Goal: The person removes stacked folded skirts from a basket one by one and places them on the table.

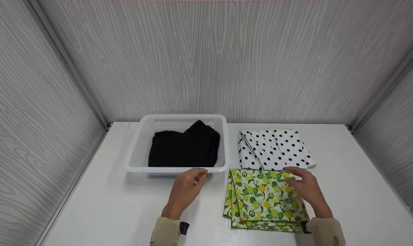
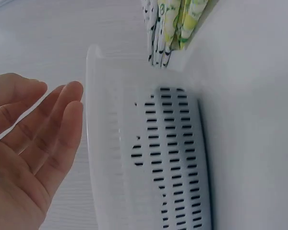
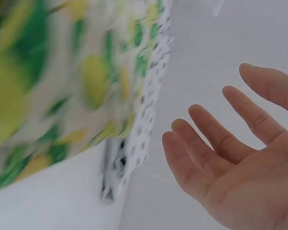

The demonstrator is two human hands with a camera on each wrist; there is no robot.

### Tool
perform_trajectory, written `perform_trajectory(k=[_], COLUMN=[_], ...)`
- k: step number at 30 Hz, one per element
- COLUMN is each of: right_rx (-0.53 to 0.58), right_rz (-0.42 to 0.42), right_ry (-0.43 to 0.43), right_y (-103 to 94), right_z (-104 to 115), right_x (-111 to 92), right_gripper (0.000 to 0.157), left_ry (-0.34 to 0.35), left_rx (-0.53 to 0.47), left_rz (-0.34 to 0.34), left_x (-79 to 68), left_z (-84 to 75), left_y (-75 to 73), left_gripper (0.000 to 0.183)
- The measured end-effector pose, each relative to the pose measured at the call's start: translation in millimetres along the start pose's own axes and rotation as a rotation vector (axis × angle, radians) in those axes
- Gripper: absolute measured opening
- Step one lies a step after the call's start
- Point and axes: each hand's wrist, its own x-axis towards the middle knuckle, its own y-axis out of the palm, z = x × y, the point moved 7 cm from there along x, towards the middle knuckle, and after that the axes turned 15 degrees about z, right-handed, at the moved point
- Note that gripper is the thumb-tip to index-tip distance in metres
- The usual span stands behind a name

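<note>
Lemon-print cloth [image 1: 266, 198] lay folded in layers at the near right of the white surface [image 1: 107, 205]. Over its far right corner hung the right hand [image 1: 309, 188], its grip loose, fingers spread and holding nothing. Toward the left, the left hand [image 1: 186, 186] was just beside the near rim of a white basket [image 1: 141, 169]; its thumb and fingers were apart, with nothing between them. The step looked like a pause between holds, both hands free. Lifting the lemon-print cloth would call for the left hand to come right to its other side, and for both grips to close on its edges, keeping the layers together. Farther off, black cloth [image 1: 184, 150] sat inside the basket, and a folded spotted cloth [image 1: 288, 148] lay just beyond the lemon-print one; whether those two touched, I could not tell.
</note>
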Motion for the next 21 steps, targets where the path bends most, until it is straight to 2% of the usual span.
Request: perform_trajectory(k=[2,5,10,15,21], right_rx=[0.011,0.025,0.071,0.116,0.194], right_rz=[-0.008,-0.020,-0.022,0.002,0.040], right_ry=[-0.049,-0.132,-0.233,-0.278,-0.286], right_y=[2.4,7.6,20.6,33.4,46.8], right_z=[15,35,62,81,100], right_x=[6,17,37,56,78], right_gripper=[0.037,0.036,0.035,0.035,0.037], left_ry=[-0.002,-0.043,-0.131,-0.204,-0.251], left_rx=[0.052,0.098,0.127,0.139,0.145], left_rz=[-0.044,-0.077,-0.081,-0.075,-0.082], left_x=[0.4,1.2,0.9,-0.7,1.0], left_z=[5.7,17.4,37.6,55.5,70.7], left_y=[-12.9,-29.1,-47.1,-58.0,-69.5], left_gripper=[0.015,0.016,0.022,0.029,0.035])
